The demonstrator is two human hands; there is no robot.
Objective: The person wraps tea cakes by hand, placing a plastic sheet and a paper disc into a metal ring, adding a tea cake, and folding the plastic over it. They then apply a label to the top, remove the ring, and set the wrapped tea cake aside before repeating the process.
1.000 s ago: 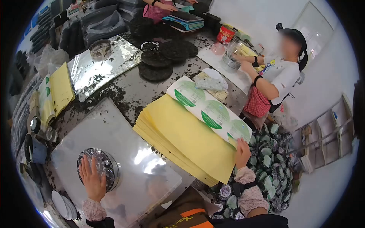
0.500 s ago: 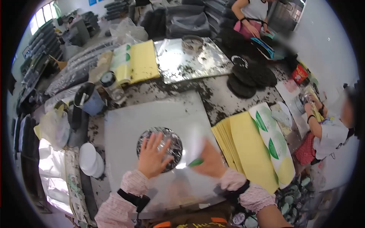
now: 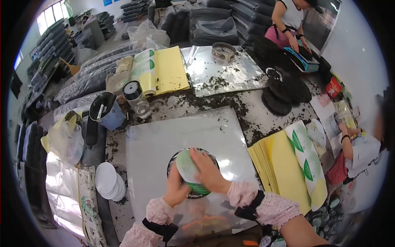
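Over the middle of a clear plastic film sheet (image 3: 152, 144) lies a dark round cake in shiny wrap (image 3: 214, 158), mostly covered by my hands. A round green-and-white label (image 3: 185, 165) is tilted above it, slightly blurred. My left hand (image 3: 177, 188) grips the label's left and lower edge between thumb and fingers. From the right, my right hand (image 3: 210, 172) holds the same label, its fingers bent across the printed face. Whether the label touches the wrapped cake cannot be seen.
Yellow sheets (image 3: 279, 164) and a strip of green-printed labels (image 3: 306, 164) lie right; white discs (image 3: 108, 179) lie left. A blue bucket (image 3: 111, 117) and a lidded jar (image 3: 138, 101) stand behind. Dark round cakes (image 3: 284, 96) sit at back right. Two people work nearby.
My right hand has brought the label from the right side to above the wrapped cake. My left hand, spread flat on the cake before, now grips the label. The camera view has shifted.
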